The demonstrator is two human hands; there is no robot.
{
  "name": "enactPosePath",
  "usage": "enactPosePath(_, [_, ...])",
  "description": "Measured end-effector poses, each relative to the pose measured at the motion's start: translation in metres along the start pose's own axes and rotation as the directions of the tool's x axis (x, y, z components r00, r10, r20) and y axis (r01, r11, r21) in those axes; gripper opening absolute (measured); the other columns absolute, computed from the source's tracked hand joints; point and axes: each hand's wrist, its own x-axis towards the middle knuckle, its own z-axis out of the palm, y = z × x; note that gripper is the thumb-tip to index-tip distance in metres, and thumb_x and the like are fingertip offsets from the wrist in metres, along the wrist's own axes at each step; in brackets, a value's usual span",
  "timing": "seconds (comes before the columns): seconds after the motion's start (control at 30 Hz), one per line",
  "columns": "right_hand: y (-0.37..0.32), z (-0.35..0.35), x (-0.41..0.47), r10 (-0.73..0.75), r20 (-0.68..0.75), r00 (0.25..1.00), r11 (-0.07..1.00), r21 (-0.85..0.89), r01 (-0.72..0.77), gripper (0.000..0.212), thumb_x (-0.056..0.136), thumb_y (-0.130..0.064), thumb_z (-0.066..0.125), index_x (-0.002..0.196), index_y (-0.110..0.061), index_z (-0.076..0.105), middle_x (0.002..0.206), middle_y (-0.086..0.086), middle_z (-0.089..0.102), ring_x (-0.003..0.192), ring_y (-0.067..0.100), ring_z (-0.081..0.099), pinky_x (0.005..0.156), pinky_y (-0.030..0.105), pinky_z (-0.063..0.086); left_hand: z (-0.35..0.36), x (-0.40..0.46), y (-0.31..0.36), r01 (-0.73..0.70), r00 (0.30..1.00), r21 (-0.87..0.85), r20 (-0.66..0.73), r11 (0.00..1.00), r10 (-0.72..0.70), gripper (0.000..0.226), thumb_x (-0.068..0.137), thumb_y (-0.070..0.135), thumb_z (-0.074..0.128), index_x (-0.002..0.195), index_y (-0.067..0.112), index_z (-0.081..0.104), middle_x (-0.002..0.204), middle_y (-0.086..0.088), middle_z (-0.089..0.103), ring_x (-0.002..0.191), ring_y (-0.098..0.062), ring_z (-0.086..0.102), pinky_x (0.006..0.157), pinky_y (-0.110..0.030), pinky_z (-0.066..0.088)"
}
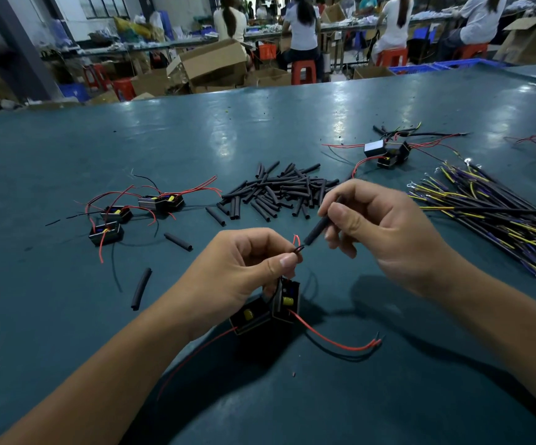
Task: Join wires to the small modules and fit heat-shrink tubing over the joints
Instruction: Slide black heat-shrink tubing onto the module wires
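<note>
A black heat-shrink sleeve point(316, 232) is held low over the middle of the desk point(67, 316), its lower end just beside a small looped black wire end point(299, 249) with a red wire tip point(296, 239) showing above it. The right hand point(385, 229) has its fingers closed on the upper part of the sleeve, thumb and forefinger pinched on it. The left hand point(244, 268) has its fingers closed as well, thumb tip and forefinger pinching the wire ends; two black modules point(269, 311) with yellow components hang below that hand (whether they touch the desk cannot be told). Red and black leads point(340, 343) trail from them to the right across the desk, and another red lead runs down to the left. Beyond the hands lies a loose pile of cut heat-shrink pieces point(279, 191), with a few strays point(141, 289) nearer the left. A group of wired modules point(138, 213) sits to the left of the pile, a second group point(388, 152) farther back on the right. A bundle of yellow, purple and black wires point(491, 213) lies at the right edge. Seated people point(302, 30), cardboard boxes point(215, 62) and red stools point(303, 72) occupy the background.
</note>
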Motion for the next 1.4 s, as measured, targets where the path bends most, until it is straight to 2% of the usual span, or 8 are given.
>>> enactPosePath(0.2, [-0.001, 0.004, 0.0, 0.009, 0.044, 0.999, 1.0, 0.027, -0.011, 0.015, 0.089, -0.017, 0.061, 0.096, -0.004, 0.062, 0.072, 0.006, 0.067, 0.065, 0.015, 0.062, 0.051, 0.025, 0.048, -0.001, 0.0, 0.0, -0.004, 1.0, -0.024, -0.022, 1.0, 0.004, 0.015, 0.086, 0.021, 0.07, 0.092, 0.008, 0.073, 0.079, -0.007, 0.071, 0.065, -0.017, 0.059, 0.064, -0.023, 0.051])
enactPosePath(0.4, [0.003, 0.007, -0.001, 0.062, 0.071, 0.996, 0.995, 0.077, -0.068, 0.017, 0.086, -0.023, 0.068, 0.093, -0.007, 0.067, 0.072, 0.007, 0.068, 0.065, 0.016, 0.064, 0.053, 0.023, 0.049, -0.002, -0.001, 0.003, 0.069, 0.998, -0.149, 0.021, 0.986, -0.067, 0.032, 0.081, 0.004, 0.076, 0.109, 0.004, 0.058, 0.083, -0.002, 0.07, 0.078, -0.022, 0.063, 0.073, -0.023, 0.057])
enactPosePath(0.6, [0.009, 0.011, -0.005, 0.104, 0.135, 0.985, 0.995, -0.014, -0.103, 0.019, 0.086, -0.023, 0.067, 0.094, -0.005, 0.068, 0.071, 0.002, 0.068, 0.065, 0.015, 0.063, 0.054, 0.023, 0.048, -0.014, -0.006, 0.01, 0.01, 0.996, 0.188, 0.087, 0.982, -0.027, 0.029, 0.083, 0.015, 0.081, 0.107, 0.016, 0.064, 0.094, -0.001, 0.068, 0.083, -0.033, 0.064, 0.077, -0.042, 0.054])
enactPosePath(0.73, [0.01, 0.011, -0.006, 0.093, 0.102, 0.99, 0.995, -0.057, -0.087, 0.019, 0.085, -0.025, 0.068, 0.093, -0.007, 0.068, 0.071, 0.002, 0.068, 0.066, 0.013, 0.064, 0.054, 0.023, 0.047, -0.023, -0.011, 0.013, -0.085, 0.99, 0.559, 0.14, 0.825, 0.007, 0.036, 0.075, 0.051, 0.082, 0.102, 0.037, 0.063, 0.097, 0.021, 0.06, 0.083, -0.004, 0.056, 0.069, -0.016, 0.045])
enactPosePath(0.8, [0.01, 0.01, -0.007, 0.089, 0.089, 0.992, 0.994, -0.077, -0.083, 0.019, 0.085, -0.025, 0.067, 0.092, -0.008, 0.068, 0.071, 0.002, 0.068, 0.066, 0.013, 0.063, 0.054, 0.023, 0.048, -0.019, -0.01, 0.009, -0.093, 0.984, 0.702, 0.172, 0.706, -0.041, 0.042, 0.074, 0.056, 0.081, 0.105, 0.04, 0.057, 0.104, 0.028, 0.054, 0.094, -0.001, 0.053, 0.076, -0.013, 0.043])
enactPosePath(0.93, [0.012, 0.012, -0.008, 0.084, 0.115, 0.99, 0.986, -0.153, -0.066, 0.012, 0.09, -0.023, 0.068, 0.093, -0.011, 0.069, 0.071, -0.001, 0.068, 0.064, 0.012, 0.064, 0.053, 0.025, 0.049, -0.017, -0.007, 0.005, -0.048, 0.982, 0.724, 0.162, 0.688, -0.101, 0.037, 0.078, 0.048, 0.081, 0.102, 0.04, 0.054, 0.101, 0.024, 0.056, 0.088, -0.001, 0.056, 0.07, -0.013, 0.044])
enactPosePath(1.23, [0.019, 0.012, -0.009, 0.223, 0.129, 0.966, 0.974, 0.0, -0.225, 0.019, 0.083, -0.025, 0.07, 0.088, -0.007, 0.069, 0.074, 0.008, 0.07, 0.066, 0.021, 0.069, 0.053, 0.027, 0.052, -0.012, -0.008, 0.005, -0.021, 0.974, 0.696, 0.177, 0.718, -0.143, 0.034, 0.085, 0.038, 0.077, 0.109, 0.04, 0.053, 0.104, 0.025, 0.058, 0.086, -0.002, 0.06, 0.07, -0.017, 0.049])
enactPosePath(1.4, [0.019, 0.014, -0.01, 0.216, 0.138, 0.967, 0.971, -0.132, -0.198, 0.019, 0.087, -0.025, 0.069, 0.091, -0.006, 0.068, 0.078, 0.013, 0.072, 0.069, 0.02, 0.07, 0.055, 0.028, 0.053, -0.01, -0.007, 0.003, 0.001, 0.993, 0.69, 0.084, 0.723, -0.082, 0.031, 0.085, 0.041, 0.077, 0.108, 0.033, 0.059, 0.096, 0.019, 0.064, 0.081, -0.002, 0.064, 0.071, -0.024, 0.053])
